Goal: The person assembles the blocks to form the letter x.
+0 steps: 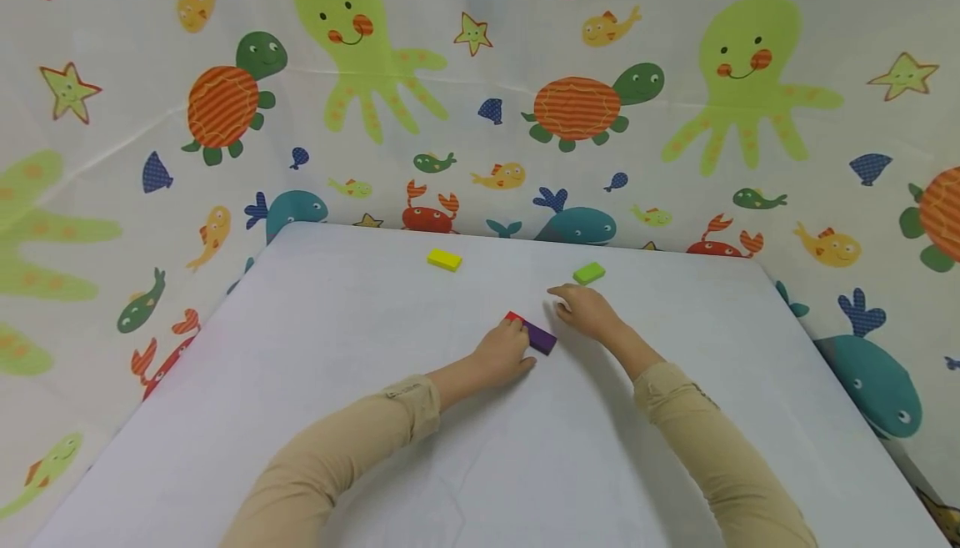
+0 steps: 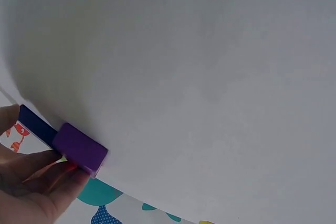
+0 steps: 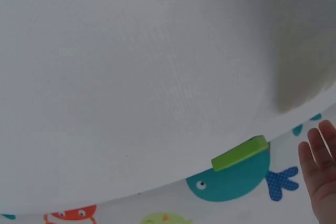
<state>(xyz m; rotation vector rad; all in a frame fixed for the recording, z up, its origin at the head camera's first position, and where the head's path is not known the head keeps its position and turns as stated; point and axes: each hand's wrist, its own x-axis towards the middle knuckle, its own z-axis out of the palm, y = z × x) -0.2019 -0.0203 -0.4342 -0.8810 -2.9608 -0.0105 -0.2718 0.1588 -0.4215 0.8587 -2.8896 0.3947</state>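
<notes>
My left hand (image 1: 501, 354) reaches down at the table's middle, fingers bent over small blocks. A red block (image 1: 512, 315) shows at its fingertips, and a dark purple block (image 1: 542, 338) sticks out to their right. In the left wrist view the fingers hold a purple block (image 2: 80, 149) from its side. A dark blue block (image 2: 37, 125) adjoins it, its far end by the thumb; red shows between the fingers. My right hand (image 1: 588, 313) hovers empty, fingers extended, just short of a green block (image 1: 589, 273). The right wrist view has that hand (image 3: 321, 169) at the right edge.
A yellow block (image 1: 445, 259) lies near the back of the white table (image 1: 360, 306). Behind the table hangs a curtain (image 1: 450, 72) printed with sea animals; it also runs along both sides.
</notes>
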